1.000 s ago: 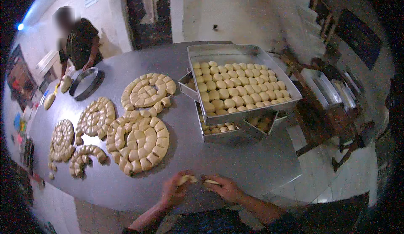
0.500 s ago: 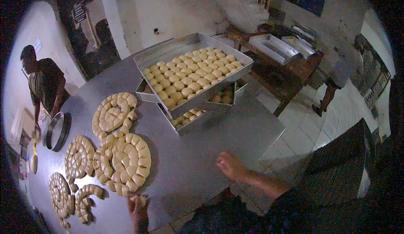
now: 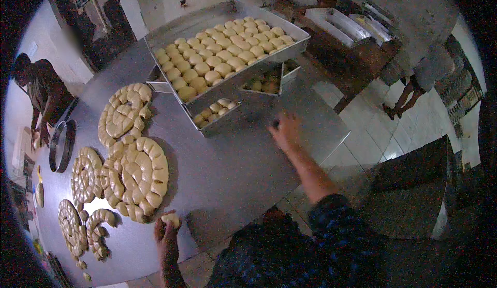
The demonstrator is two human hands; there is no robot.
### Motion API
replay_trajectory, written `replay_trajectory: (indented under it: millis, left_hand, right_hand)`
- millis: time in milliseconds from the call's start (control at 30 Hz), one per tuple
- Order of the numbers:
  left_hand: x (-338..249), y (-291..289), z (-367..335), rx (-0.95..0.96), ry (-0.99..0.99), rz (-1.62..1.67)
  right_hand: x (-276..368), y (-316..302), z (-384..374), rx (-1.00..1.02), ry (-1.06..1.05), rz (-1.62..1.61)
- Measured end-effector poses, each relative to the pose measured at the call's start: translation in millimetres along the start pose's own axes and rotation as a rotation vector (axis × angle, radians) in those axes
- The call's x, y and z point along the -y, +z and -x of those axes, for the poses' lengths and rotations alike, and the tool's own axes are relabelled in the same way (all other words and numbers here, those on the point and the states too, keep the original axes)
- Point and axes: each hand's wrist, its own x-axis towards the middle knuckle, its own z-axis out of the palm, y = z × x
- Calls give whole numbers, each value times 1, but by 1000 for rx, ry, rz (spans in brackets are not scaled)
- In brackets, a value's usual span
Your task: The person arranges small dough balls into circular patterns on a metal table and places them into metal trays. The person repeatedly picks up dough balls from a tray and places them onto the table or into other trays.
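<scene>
My left hand point(image 3: 166, 234) is closed round a small piece of dough point(image 3: 171, 219) close to the table's front edge. Just beyond it lie coils of pale dough cut into segments, the largest coil point(image 3: 140, 176) nearest. My right hand point(image 3: 286, 131) reaches over the bare metal with its fingers apart, and nothing shows in it. It is a little short of the stacked trays. On top, a large metal tray point(image 3: 248, 78) carries rows of round dough balls point(image 3: 222, 55). Trays below it, such as the lower tray point(image 3: 215, 114), hold more balls, partly hidden.
A steel table point(image 3: 233, 169) bears everything. At the left, another person point(image 3: 46, 89) leans over the table beside a round pan point(image 3: 62, 145) standing on edge. Further back, a wooden table point(image 3: 331, 60) holds oblong tins point(image 3: 339, 26), and a second person point(image 3: 427, 76) stands on the tiled floor.
My right hand has moved forward toward the trays, its fingers going from curled to spread. My left hand has drawn slightly away from the big coil, still with the dough. The view has shifted.
</scene>
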Motion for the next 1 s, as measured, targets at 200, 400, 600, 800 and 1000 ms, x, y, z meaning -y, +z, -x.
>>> replay_trajectory:
  millis: [200,400,600,800,1000]
  left_hand:
    - [6,27,-25,-164,-69,-99]
    - [-21,107,-49,28,-18,-239]
    - [-12,80,-34,-270,-6,11]
    - [13,84,5,-504,4,-33]
    - [-2,105,27,-552,3,129]
  right_hand:
    - [-2,-31,34,131,-434,-263]
    - [2,-43,18,229,-423,-136]
    - [-11,-140,-88,715,-211,-703]
    - [141,-173,-279,-267,-570,-1442]
    - [180,5,-402,-379,-653,-513]
